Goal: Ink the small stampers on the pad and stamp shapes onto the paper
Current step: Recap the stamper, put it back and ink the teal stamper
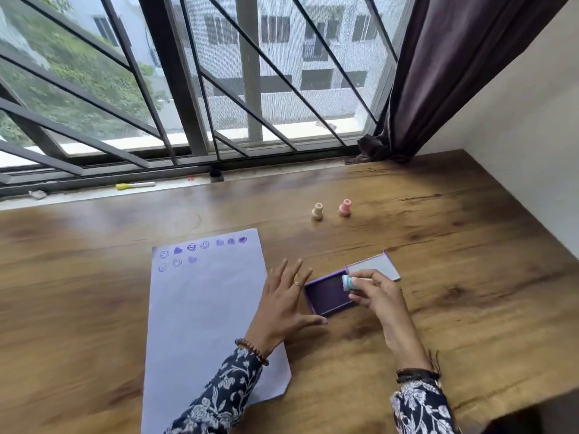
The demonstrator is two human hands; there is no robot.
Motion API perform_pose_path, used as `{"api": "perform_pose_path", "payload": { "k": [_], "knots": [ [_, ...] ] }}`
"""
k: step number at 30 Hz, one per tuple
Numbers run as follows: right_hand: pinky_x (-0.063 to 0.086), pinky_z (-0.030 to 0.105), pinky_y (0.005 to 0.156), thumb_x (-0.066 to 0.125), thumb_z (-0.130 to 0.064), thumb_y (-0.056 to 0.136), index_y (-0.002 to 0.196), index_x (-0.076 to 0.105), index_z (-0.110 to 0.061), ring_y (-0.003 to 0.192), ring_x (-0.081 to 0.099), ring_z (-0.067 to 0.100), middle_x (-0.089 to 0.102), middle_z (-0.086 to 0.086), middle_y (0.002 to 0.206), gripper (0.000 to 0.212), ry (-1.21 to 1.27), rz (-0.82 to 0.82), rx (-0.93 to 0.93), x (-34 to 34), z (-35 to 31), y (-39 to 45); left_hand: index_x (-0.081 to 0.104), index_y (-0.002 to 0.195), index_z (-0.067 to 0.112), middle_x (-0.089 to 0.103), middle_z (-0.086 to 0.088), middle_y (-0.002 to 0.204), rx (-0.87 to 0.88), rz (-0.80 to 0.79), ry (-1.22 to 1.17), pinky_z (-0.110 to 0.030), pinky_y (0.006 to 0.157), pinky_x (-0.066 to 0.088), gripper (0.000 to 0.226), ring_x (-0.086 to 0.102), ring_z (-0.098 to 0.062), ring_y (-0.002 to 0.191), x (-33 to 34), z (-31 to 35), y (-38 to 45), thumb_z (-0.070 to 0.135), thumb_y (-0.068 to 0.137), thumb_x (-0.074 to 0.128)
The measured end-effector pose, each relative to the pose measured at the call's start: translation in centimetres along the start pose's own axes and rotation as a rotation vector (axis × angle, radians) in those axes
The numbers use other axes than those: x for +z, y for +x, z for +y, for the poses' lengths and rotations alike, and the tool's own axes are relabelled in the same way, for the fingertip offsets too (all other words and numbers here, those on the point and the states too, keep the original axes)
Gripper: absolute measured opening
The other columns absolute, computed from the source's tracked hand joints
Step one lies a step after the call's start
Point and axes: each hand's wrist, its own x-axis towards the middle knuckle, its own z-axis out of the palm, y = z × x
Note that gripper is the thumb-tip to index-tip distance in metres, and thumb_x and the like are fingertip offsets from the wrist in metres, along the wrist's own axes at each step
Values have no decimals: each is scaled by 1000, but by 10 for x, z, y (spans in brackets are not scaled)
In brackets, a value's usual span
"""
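A white sheet of paper (203, 308) lies on the wooden table, with several purple smileys and hearts stamped along its top. To its right sits an open purple ink pad (326, 296) with its grey lid (374, 264) folded back. My right hand (376, 296) pinches a small teal stamper (348, 283) just over the pad's right side, its face turned sideways. My left hand (282, 302) rests flat with fingers spread on the paper's right edge, its thumb touching the table by the pad's front left corner. Two more stampers stand farther back: a beige one (317, 211) and a pink one (345, 207).
The wooden table (454, 245) runs to a barred window at the back and a white wall on the right. A yellow and white marker (135, 185) lies on the sill. A dark curtain (438, 89) hangs in the back right corner.
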Motion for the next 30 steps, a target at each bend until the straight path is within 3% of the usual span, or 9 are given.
{"api": "perform_pose_path", "payload": {
  "k": [4,6,8,12,15,17,24,30],
  "knots": [
    [40,22,62,70,-13,72,83,71,-16,77,62,20,69,5,81,11,-683,118,-187,-1,-8,0,34,138,22,20,1,155,-17,11,25,-40,119,0,84,-4,-21,144,4,2,-1,58,69,66],
    [42,27,70,69,-14,73,87,72,-15,86,64,23,73,7,89,14,-807,116,-268,-1,-19,-5,37,136,22,23,0,154,-21,29,6,-41,119,1,80,-2,-21,144,4,2,-2,56,70,67],
    [46,30,73,68,-13,73,85,73,-17,87,64,24,73,8,92,13,-833,134,-348,-1,-36,-12,38,136,22,25,0,153,-25,36,-3,-41,119,2,79,-2,-21,145,4,3,-1,54,69,68],
    [43,25,66,67,-13,75,85,73,-16,82,63,23,71,7,91,12,-929,185,-486,3,-55,-14,38,135,23,23,2,154,-31,32,-8,-39,119,-1,78,-4,-20,145,3,4,-1,53,70,68],
    [50,36,72,58,-4,77,86,72,-10,89,62,31,71,14,96,18,-1059,106,-387,13,-36,-5,38,135,23,21,6,155,-10,31,-3,-36,117,-6,77,-5,-18,145,4,3,-1,53,71,67],
    [47,36,79,53,-3,83,96,68,-8,97,61,31,68,15,103,21,-1178,59,-326,18,-16,-3,39,135,24,21,7,154,2,36,-2,-35,116,-8,76,-5,-17,145,5,2,0,52,71,67],
    [46,38,81,47,-4,88,102,60,-7,97,60,31,62,13,104,20,-1302,75,-410,20,4,5,37,135,23,22,5,154,12,47,-22,-36,117,-6,77,-4,-16,145,9,0,-1,54,71,66],
    [42,33,77,64,-8,76,92,68,-10,97,58,30,65,16,103,17,-1121,54,-232,21,-11,10,11,145,23,-5,10,154,-4,79,-27,-34,116,-6,88,-10,-14,143,-2,-13,-17,62,77,52]
  ]
}}
